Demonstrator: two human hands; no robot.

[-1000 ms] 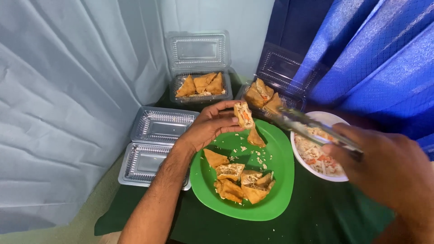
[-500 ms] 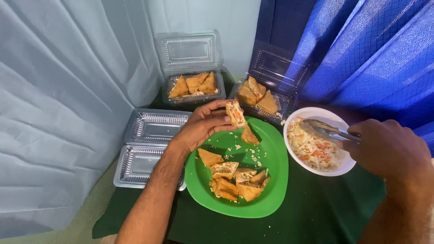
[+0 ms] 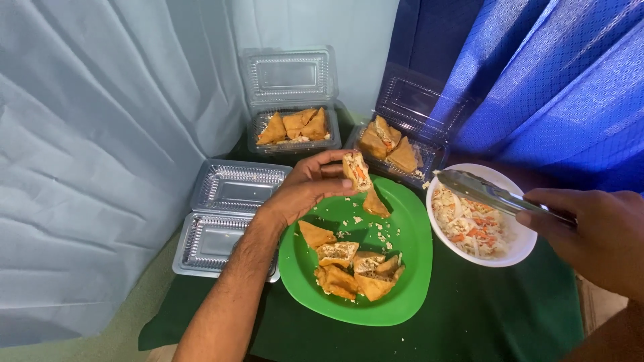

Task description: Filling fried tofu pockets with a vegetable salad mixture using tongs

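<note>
My left hand (image 3: 305, 188) holds a split fried pastry (image 3: 355, 171) with filling showing, above the far rim of a green plate (image 3: 409, 268). Several more fried triangular pastries (image 3: 349, 265) lie on the plate, and one (image 3: 375, 203) sits under the held piece. My right hand (image 3: 594, 231) grips metal tongs (image 3: 479, 191), whose tips hang over the white bowl (image 3: 520, 251) of shredded vegetable filling (image 3: 473, 228).
Two open clear plastic boxes with pastries (image 3: 293, 126) (image 3: 392, 146) stand at the back. An empty open clear box (image 3: 221, 214) lies left of the plate. Pale curtain (image 3: 87, 154) at left, blue curtain (image 3: 557, 80) at right, dark green cloth (image 3: 496, 315) underneath.
My right hand has drawn back to the right with the tongs, from over the plate to over the white bowl. The left hand keeps the pastry in about the same place.
</note>
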